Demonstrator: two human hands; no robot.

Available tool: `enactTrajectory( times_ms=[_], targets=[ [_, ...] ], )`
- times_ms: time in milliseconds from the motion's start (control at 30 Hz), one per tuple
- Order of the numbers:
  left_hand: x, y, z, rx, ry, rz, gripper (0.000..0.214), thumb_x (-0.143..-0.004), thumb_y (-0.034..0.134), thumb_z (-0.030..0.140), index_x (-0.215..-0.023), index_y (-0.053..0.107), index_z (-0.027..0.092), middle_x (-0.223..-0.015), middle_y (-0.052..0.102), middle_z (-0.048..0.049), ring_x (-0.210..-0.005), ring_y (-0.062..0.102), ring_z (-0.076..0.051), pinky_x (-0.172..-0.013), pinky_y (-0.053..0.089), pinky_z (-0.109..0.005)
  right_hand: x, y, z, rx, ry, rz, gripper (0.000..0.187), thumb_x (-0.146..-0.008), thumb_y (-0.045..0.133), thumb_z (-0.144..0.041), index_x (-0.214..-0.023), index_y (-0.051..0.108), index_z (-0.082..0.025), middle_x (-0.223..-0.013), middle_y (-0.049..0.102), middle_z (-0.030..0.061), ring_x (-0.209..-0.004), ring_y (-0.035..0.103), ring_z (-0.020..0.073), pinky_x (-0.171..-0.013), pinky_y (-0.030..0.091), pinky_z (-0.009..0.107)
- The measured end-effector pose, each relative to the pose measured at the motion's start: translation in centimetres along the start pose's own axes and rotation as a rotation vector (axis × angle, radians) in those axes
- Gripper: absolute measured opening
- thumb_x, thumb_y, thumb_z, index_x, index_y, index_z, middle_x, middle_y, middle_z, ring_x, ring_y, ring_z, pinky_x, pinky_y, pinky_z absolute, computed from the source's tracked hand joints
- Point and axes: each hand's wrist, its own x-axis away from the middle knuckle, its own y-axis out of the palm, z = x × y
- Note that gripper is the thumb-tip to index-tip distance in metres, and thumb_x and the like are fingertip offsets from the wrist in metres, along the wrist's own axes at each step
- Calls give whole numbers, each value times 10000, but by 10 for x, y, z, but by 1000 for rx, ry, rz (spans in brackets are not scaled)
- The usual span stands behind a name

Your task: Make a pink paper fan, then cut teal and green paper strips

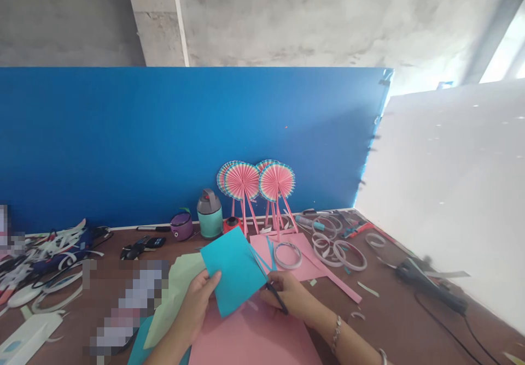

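Observation:
My left hand [199, 294] pinches the lower left edge of a bright blue paper sheet [235, 269], thumb on top, and holds it tilted above the table. At the sheet's right edge, my right hand [289, 294] is closed around dark-handled scissors [279, 298]. Their blades lie along that edge and are mostly hidden. Thin blue strips [270, 253] lie just beyond the sheet. Pink paper [254, 335] lies under both hands, and pale green sheets [176, 286] lie beside my left hand.
Pink pleated paper fans [277, 182] lean against the blue partition [164, 146]. A teal flask [209, 215] and a purple pot [181, 226] stand left of them. Tape rolls [349, 254] lie to the right, near a dark corded tool [430, 286]. Clutter [61, 250] covers the left side.

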Motion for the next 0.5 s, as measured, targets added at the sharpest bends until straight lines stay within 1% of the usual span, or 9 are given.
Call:
enactTrajectory(
  times_ms=[100, 300, 500],
  targets=[
    [1, 0, 0, -3, -9, 15, 410, -712, 649, 479, -1009, 677, 199, -935, 732, -104, -865, 656, -305, -759, 508, -435, 1, 0, -3, 22, 13, 12, 242, -661, 667, -340, -744, 568, -136, -484, 459, -64, -406, 389, 52, -395, 303, 159],
    [0, -1, 0, 25, -11, -36, 360, -753, 622, 447, -1007, 673, 198, -976, 720, -98, -905, 639, -293, -754, 506, -410, 0, 0, -3, 26, 7, 12, 212, -682, 631, -334, -722, 550, -142, -487, 470, -57, -406, 399, 58, -401, 299, 167],
    [1, -2, -1, 54, -18, -59, 360, -791, 585, 430, -1059, 642, 195, -1007, 709, -94, -919, 636, -286, -767, 500, -415, 0, 0, 0, 39, -10, 30, 182, -684, 617, -305, -698, 536, -142, -484, 451, -63, -413, 350, 46, -395, 264, 162]
  ],
)
